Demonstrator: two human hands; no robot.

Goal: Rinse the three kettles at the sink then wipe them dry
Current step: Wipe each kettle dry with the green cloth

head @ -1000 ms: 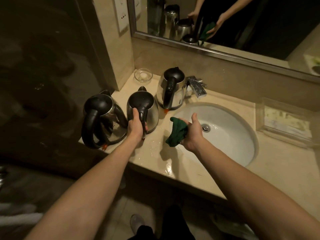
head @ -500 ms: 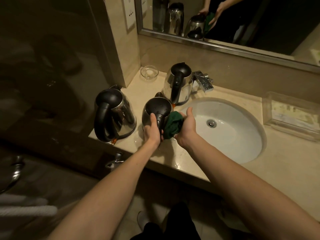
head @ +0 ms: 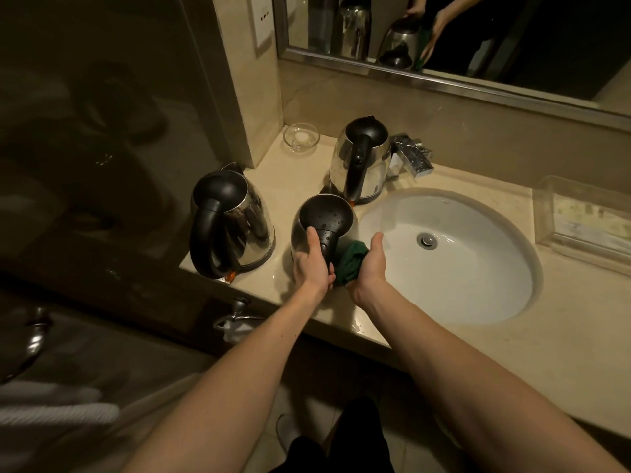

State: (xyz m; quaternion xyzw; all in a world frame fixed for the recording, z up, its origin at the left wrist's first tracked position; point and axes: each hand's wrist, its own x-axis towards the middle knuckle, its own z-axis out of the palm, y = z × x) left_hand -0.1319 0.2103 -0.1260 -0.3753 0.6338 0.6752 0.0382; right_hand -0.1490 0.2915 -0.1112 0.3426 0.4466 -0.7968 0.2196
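L hand (head: pixel 312 266) grips mid kettle (head: pixel 326 215) | R hand (head: pixel 370 268) clutches cloth (head: pixel 350 259) | rear kettle (head: pixel 362 158), faucet (head: pixel 411 155) behind

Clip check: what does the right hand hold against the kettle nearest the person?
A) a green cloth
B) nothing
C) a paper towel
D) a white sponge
A: the right hand holds a green cloth against the side of the kettle, which the left hand grips by its handle.

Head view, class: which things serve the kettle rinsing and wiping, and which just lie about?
For the job: left black-lidded steel kettle; middle steel kettle; back steel kettle; crumpled green cloth; white oval sink; chrome tap.
Lying about: small clear glass dish; clear plastic tray.
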